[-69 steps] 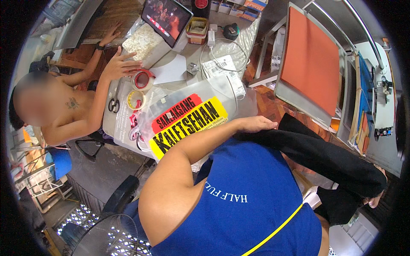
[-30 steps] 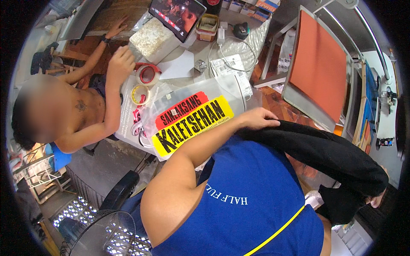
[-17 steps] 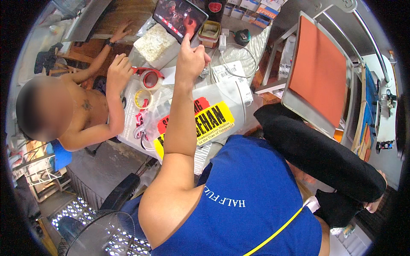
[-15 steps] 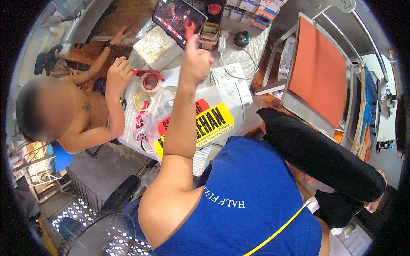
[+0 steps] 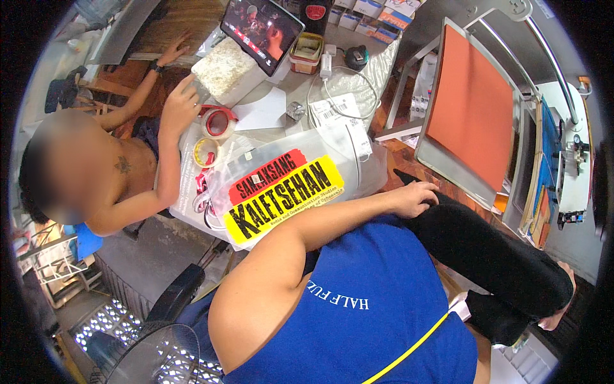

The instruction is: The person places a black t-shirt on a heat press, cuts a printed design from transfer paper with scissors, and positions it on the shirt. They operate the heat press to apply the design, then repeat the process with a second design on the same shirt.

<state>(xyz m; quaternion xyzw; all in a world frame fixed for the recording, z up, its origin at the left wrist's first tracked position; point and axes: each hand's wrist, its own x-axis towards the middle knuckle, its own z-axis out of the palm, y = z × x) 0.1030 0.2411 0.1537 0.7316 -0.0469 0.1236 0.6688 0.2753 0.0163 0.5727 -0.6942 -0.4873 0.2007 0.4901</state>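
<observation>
My left hand [image 5: 417, 200] rests on my black-trousered leg [image 5: 486, 256], its fingers loosely bent and apart. My bare arm crosses the front of my blue sleeveless top [image 5: 384, 281], which has a yellow cord over it. My right hand is out of sight. Beside my left hand lies a translucent sheet or bag [image 5: 339, 147] with a red and yellow printed panel [image 5: 281, 198] on the grey table. Farther back a tablet [image 5: 261, 35] showing a video leans by a speckled white block [image 5: 224, 72]. Tape rolls [image 5: 217, 121], a white cable and paper labels [image 5: 332, 109] lie nearby.
A shirtless co-worker [image 5: 121, 179] sits at left, one hand [image 5: 182, 96] raised beside the block, the other farther back. An orange-padded metal board [image 5: 473, 109] stands at right, beside stacked panels and a white fixture. A fan guard [image 5: 153, 355] is at lower left.
My left hand has come down and rightward from in front of the tablet onto my leg, where it was about a second ago. More of the printed panel shows.
</observation>
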